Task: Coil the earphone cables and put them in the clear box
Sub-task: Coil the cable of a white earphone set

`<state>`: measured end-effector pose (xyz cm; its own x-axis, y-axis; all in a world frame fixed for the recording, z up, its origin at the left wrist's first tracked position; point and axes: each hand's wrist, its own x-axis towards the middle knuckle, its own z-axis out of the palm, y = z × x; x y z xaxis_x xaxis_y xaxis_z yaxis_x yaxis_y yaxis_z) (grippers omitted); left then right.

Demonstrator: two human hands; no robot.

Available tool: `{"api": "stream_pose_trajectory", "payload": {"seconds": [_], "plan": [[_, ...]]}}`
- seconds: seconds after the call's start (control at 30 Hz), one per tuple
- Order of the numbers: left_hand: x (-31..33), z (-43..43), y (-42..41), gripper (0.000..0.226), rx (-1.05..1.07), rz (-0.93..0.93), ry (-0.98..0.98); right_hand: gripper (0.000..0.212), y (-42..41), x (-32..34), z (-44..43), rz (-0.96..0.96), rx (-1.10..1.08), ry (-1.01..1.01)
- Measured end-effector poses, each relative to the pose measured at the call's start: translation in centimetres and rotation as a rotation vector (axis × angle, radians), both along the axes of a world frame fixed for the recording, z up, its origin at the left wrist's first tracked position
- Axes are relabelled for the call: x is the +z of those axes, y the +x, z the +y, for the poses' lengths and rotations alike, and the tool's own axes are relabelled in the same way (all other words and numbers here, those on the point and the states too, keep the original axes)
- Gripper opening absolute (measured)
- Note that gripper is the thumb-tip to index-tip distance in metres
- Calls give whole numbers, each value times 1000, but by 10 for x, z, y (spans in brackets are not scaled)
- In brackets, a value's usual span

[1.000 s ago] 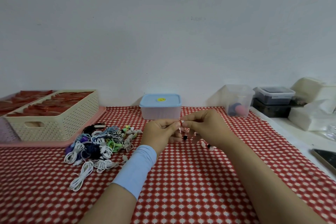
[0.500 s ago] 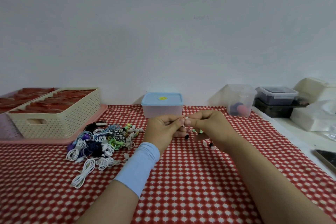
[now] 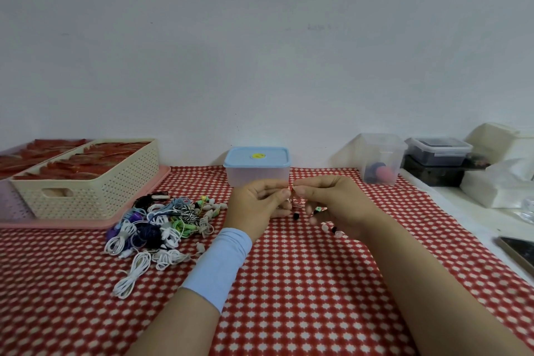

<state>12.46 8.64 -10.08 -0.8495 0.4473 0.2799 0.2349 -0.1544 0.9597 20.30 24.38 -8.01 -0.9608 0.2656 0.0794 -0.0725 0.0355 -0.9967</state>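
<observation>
My left hand [image 3: 257, 205] and my right hand [image 3: 335, 205] meet above the red checked cloth, and both pinch a thin red-and-white earphone cable [image 3: 297, 203] between their fingertips. Its earbuds with black tips [image 3: 332, 230] dangle under my right hand. A heap of coiled and loose earphones [image 3: 156, 225] in white, green, blue and purple lies to the left. The clear box [image 3: 380, 157] stands open at the back right, with a dark and a pink thing inside.
A blue-lidded container [image 3: 257, 166] stands just behind my hands. A cream perforated basket [image 3: 86, 182] sits on a pink tray [image 3: 72, 224] at the left. Stacked boxes [image 3: 436, 162] and a phone [image 3: 520, 251] lie on the white surface at the right.
My hands have stayed together on the cable, with only small finger movements. The view has tilted slightly.
</observation>
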Motion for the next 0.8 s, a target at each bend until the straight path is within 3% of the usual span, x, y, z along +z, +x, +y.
{"api": "stream_pose_trajectory", "payload": {"seconds": [0.27, 0.4, 0.5, 0.67, 0.8], "plan": [[-5, 0, -5, 15, -31, 22, -81, 8, 3, 5, 3, -47, -89, 172], [-8, -1, -9, 25, -23, 94, -173, 4, 3, 1, 27, -132, -257, 538], [-9, -2, -11, 21, -26, 139, -254, 12, 1, -4, 36, -197, -248, 746], [-10, -6, -14, 19, -35, 133, -271, 8, -1, -4, 32, -193, -195, 673], [-9, -4, -13, 20, -74, 56, -231, 10, 4, 3, 18, -103, -116, 387]]}}
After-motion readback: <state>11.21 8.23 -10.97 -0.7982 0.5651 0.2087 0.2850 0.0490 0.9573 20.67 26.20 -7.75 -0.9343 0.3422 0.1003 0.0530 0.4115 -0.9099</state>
